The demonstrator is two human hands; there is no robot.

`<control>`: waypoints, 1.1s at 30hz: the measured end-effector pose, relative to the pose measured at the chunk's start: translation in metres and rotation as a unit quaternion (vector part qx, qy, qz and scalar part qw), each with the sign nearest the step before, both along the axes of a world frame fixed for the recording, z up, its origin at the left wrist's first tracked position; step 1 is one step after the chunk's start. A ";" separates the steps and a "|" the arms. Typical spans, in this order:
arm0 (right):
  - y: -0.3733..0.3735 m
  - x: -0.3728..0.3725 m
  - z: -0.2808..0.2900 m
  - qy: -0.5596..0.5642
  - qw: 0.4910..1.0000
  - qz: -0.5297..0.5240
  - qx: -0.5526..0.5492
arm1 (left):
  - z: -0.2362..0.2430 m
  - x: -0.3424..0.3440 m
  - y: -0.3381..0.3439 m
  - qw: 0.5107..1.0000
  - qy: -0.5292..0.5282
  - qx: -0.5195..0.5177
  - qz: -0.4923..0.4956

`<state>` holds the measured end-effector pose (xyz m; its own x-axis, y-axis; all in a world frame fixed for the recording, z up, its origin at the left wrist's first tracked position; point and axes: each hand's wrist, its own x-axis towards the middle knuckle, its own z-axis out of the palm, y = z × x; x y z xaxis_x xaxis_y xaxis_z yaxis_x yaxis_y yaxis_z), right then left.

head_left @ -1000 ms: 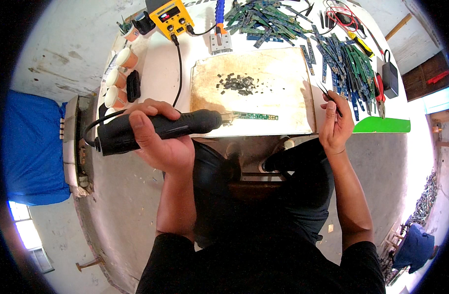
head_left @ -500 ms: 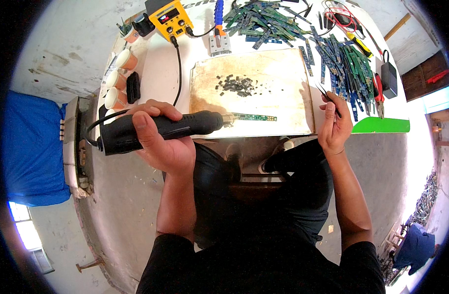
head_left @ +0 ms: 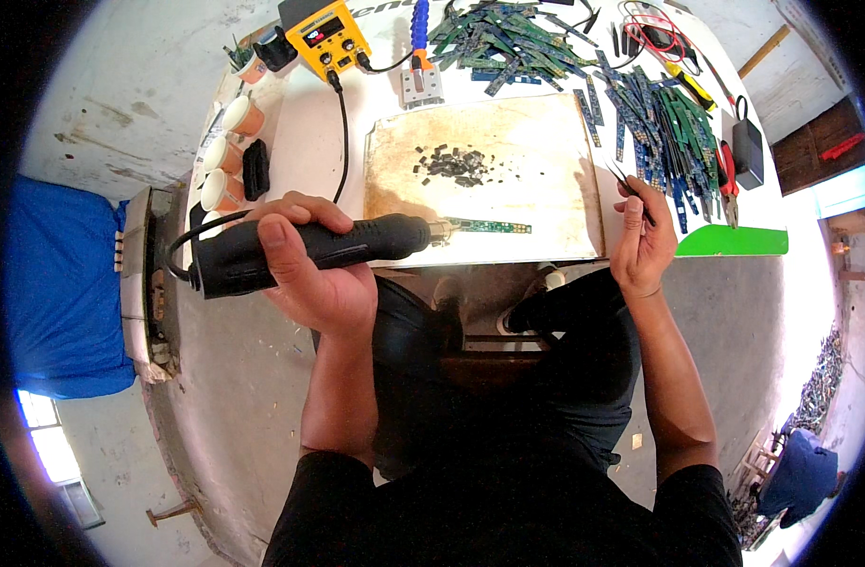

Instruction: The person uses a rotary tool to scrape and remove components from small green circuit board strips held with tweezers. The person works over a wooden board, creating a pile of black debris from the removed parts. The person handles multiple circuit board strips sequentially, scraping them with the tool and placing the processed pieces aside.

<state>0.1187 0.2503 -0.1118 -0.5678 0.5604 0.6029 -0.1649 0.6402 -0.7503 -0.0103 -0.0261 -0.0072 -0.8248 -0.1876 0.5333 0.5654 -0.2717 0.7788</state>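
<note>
My left hand (head_left: 324,283) is wrapped round a black hot air gun (head_left: 366,241), held level with its metal nozzle pointing right. Just past the nozzle lies a narrow green circuit board strip (head_left: 494,227), flat near the front edge of a stained board (head_left: 555,194); the nozzle hides its left end. My right hand (head_left: 643,236) pinches dark tweezers (head_left: 631,184) at the right edge of the board, their tips apart with nothing between them. A small heap of black chips (head_left: 456,167) sits on the board beyond the strip.
A yellow rework station (head_left: 324,38) stands at the back left, its black cable running toward the gun. Paper cups (head_left: 222,191) line the left side. Piles of circuit strips (head_left: 508,42) lie at the back and right. Red-handled pliers (head_left: 729,184) and a black adapter (head_left: 749,142) are at far right.
The view has shifted very slightly. Both hands, the hot air gun, the tweezers and the strip otherwise hold the same places.
</note>
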 end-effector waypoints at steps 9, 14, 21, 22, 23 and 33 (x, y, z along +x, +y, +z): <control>0.000 0.000 0.001 -0.005 1.000 -0.008 0.013 | 0.000 0.000 0.000 1.000 0.000 0.000 -0.004; -0.001 -0.001 0.002 -0.008 1.000 -0.006 0.011 | 0.000 0.000 -0.001 1.000 0.005 -0.007 0.001; 0.000 0.000 0.001 -0.011 1.000 -0.008 0.014 | 0.000 0.000 0.001 1.000 0.004 0.005 0.001; 0.000 0.000 0.002 -0.009 1.000 -0.008 0.014 | 0.000 -0.001 0.000 1.000 0.001 0.007 -0.001; 0.000 0.000 0.002 -0.007 1.000 -0.007 0.015 | -0.001 -0.001 -0.001 1.000 -0.002 0.009 -0.003; -0.001 0.000 0.003 -0.012 1.000 -0.009 0.007 | -0.002 -0.001 -0.002 1.000 -0.002 -0.001 -0.004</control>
